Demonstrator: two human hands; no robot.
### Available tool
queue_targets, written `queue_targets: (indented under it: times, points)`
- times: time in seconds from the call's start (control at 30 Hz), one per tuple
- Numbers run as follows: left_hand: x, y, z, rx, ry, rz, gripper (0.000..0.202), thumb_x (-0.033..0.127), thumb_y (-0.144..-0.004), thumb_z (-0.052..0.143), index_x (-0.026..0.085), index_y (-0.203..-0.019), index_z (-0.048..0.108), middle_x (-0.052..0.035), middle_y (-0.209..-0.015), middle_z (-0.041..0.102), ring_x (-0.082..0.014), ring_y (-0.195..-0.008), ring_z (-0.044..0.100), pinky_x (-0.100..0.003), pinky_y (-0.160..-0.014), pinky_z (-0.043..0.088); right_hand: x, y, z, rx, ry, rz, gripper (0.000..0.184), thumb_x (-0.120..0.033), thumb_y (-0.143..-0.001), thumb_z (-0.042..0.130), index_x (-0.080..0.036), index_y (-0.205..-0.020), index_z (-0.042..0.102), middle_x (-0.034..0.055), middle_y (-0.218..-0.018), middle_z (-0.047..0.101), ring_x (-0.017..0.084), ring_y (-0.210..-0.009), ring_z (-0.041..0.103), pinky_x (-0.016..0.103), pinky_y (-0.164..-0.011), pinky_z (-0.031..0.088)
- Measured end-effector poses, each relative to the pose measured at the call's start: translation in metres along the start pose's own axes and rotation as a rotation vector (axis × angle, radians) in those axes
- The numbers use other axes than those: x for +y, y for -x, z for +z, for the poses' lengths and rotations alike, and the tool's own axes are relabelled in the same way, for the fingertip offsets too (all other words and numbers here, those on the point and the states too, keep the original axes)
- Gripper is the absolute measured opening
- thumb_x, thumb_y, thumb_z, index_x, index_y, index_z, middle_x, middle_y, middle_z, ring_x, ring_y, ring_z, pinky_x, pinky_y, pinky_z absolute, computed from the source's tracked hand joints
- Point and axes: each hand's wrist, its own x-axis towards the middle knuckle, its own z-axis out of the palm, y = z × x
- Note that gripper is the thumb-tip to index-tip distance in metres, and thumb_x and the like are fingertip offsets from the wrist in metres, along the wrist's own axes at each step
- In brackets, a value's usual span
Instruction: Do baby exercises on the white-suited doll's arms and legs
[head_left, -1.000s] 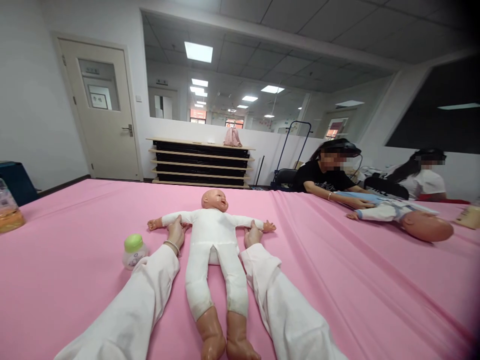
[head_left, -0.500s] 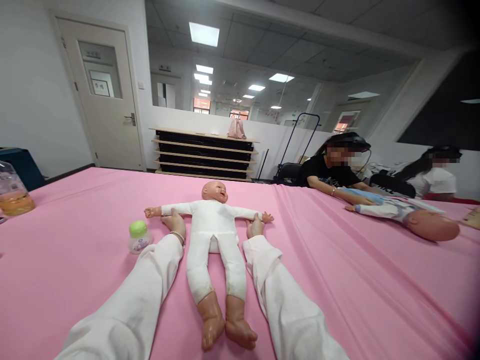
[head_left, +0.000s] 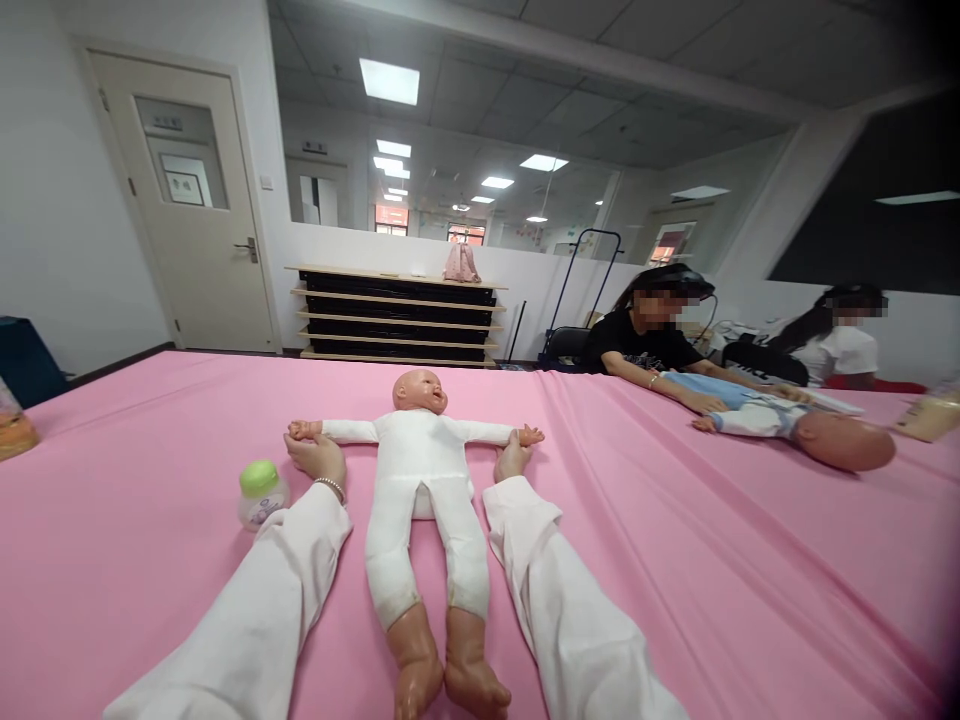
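A baby doll [head_left: 421, 450] in a white cloth body lies face up on the pink-covered table, both arms stretched out sideways and its feet towards me. My left hand [head_left: 319, 458], with a beaded bracelet at the wrist, is closed at the doll's hand and wrist on the left; some of its fingers are hidden beneath. On the other side my right hand [head_left: 513, 457] grips the doll's wrist, thumb on top. Just left of my left forearm stands a small jar [head_left: 262, 497] with a green lid.
A bottle of orange liquid [head_left: 13, 425] is cut off at the left edge. Across the pink tablecloth [head_left: 645, 540], a co-worker in black [head_left: 649, 345] handles another doll [head_left: 844, 440]. A second person [head_left: 836, 350] sits farther right. Stacked shelves [head_left: 394, 315] stand behind the table.
My left hand has slid outward along the doll's arm, from the forearm to its hand. My right hand keeps its hold. The view has shifted slightly.
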Motion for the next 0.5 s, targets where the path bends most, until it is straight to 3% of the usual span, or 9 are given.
queue_targets:
  times: [0.13, 0.3, 0.5]
  points:
    - [-0.001, 0.001, 0.001, 0.021, -0.058, 0.054, 0.052, 0.011, -0.077, 0.045, 0.013, -0.125, 0.027, -0.0178, -0.131, 0.035, -0.0235, -0.125, 0.033, -0.036, -0.102, 0.027, -0.006, -0.003, 0.002, 0.089, 0.006, -0.002, 0.032, -0.031, -0.086, 0.047, -0.016, -0.114, 0.048, 0.0077, -0.115, 0.051, 0.018, -0.098, 0.054, 0.039, -0.082, 0.047]
    - [-0.007, -0.003, 0.004, 0.047, -0.073, 0.019, 0.05, 0.013, -0.077, 0.047, 0.011, -0.122, 0.027, -0.0213, -0.124, 0.041, -0.0272, -0.118, 0.04, -0.041, -0.095, 0.035, -0.007, -0.003, 0.001, 0.145, 0.047, -0.01, 0.032, -0.031, -0.086, 0.048, -0.016, -0.114, 0.048, 0.0075, -0.115, 0.051, 0.018, -0.098, 0.054, 0.039, -0.082, 0.047]
    - [-0.009, -0.003, 0.005, 0.039, -0.012, 0.01, 0.051, 0.016, -0.077, 0.049, 0.012, -0.122, 0.024, -0.0183, -0.124, 0.039, -0.023, -0.118, 0.041, -0.035, -0.097, 0.034, -0.004, -0.003, -0.002, 0.138, 0.106, -0.015, 0.032, -0.03, -0.086, 0.047, -0.016, -0.115, 0.047, 0.0076, -0.115, 0.051, 0.018, -0.099, 0.054, 0.039, -0.082, 0.047]
